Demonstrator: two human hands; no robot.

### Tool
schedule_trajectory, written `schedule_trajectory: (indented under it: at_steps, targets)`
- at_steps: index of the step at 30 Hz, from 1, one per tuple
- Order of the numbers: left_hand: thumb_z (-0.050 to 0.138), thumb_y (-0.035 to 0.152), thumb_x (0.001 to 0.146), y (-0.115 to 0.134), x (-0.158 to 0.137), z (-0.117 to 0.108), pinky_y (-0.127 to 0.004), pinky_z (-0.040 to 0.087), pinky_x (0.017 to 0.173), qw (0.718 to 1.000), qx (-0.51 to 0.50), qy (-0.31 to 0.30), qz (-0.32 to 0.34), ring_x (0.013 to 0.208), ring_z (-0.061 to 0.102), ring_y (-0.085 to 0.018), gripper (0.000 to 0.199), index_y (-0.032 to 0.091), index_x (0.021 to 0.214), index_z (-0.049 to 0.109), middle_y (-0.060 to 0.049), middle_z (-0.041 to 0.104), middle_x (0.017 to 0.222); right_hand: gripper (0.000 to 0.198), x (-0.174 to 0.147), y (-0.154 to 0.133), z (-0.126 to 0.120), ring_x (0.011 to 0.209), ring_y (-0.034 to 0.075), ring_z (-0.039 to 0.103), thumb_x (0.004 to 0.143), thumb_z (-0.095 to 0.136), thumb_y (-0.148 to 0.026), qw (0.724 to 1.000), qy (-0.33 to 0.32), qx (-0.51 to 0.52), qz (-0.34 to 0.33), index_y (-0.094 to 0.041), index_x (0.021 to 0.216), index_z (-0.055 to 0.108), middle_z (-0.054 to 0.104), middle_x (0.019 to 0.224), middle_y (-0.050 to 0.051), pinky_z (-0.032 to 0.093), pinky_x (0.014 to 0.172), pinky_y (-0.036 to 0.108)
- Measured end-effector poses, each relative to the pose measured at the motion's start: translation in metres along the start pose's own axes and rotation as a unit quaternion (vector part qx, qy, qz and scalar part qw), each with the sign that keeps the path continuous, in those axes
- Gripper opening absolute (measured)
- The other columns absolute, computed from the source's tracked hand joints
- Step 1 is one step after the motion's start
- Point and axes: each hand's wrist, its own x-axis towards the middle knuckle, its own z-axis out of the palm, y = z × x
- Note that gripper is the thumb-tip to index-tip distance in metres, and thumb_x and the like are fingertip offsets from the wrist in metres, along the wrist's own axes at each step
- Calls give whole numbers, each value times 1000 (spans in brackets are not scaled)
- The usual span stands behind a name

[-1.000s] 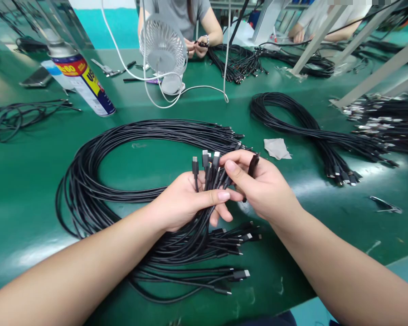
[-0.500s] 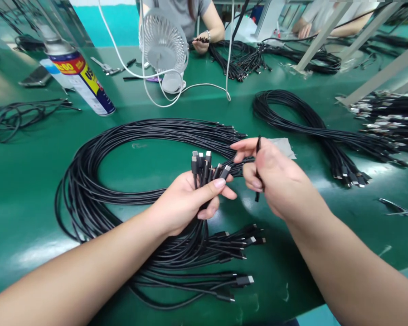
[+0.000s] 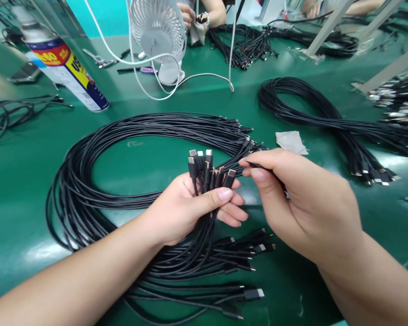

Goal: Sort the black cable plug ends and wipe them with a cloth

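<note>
My left hand [image 3: 187,206] is closed round a bunch of black USB cables [image 3: 211,179], thumb across the front. Their plugs fan upward above the fingers, several with metal tips and some showing orange inside. Below the hand the cables run down into a large coil of black cables [image 3: 88,172] lying on the table. Just right of the bunch, my right hand [image 3: 302,199] pinches a slim black tool [image 3: 260,166] between thumb and forefinger; most of it is hidden in the palm, so its kind is unclear. The right fingertips are close to the plugs but apart from them.
A second cable coil [image 3: 292,90] lies to the right, near a crumpled white scrap [image 3: 291,141]. At the back left stand a spray can [image 3: 68,68] and a white fan [image 3: 156,36] with a looping cord. Across the green table [image 3: 207,102], a co-worker's hands [image 3: 193,20] handle something.
My right hand has turned and come nearer, the slim black tool now mostly tucked inside it. The left hand keeps the plugs, now slightly more spread. The view has shifted a little.
</note>
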Motion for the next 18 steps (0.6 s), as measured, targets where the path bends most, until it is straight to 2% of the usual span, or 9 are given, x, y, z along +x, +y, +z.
schedule_trajectory:
  at_steps: [4,7,12,18]
  targets:
    - [72,16,78,2,-1,1,-20,59,58,1000,-11,-8,3,63,71,-13,10,11,87,70,-1,72,73,14,2,-3,-4,69,10,65,92,50,-13,999,6,-28,-43,-21,92,61,72,80,-2,47,58,20]
    - [70,13,80,3,-2,1,-20,60,59,1000,-3,-12,4,62,71,-12,8,11,88,70,-1,71,74,13,1,-4,-6,65,11,65,90,51,-12,996,-4,-47,-71,-17,87,63,72,78,1,45,53,23]
    - [67,12,82,2,-4,1,-19,60,60,1000,27,-17,1,61,70,-10,4,11,83,71,0,71,72,18,-2,-3,-4,68,16,68,85,51,-8,992,-14,-82,-93,-13,93,67,74,87,4,48,55,27]
    - [71,17,80,1,-4,3,-17,59,61,998,65,27,3,63,71,-11,4,13,80,71,0,72,69,20,-1,-5,-4,72,19,71,88,50,-11,989,-13,-100,-106,-10,97,68,76,91,9,50,56,30]
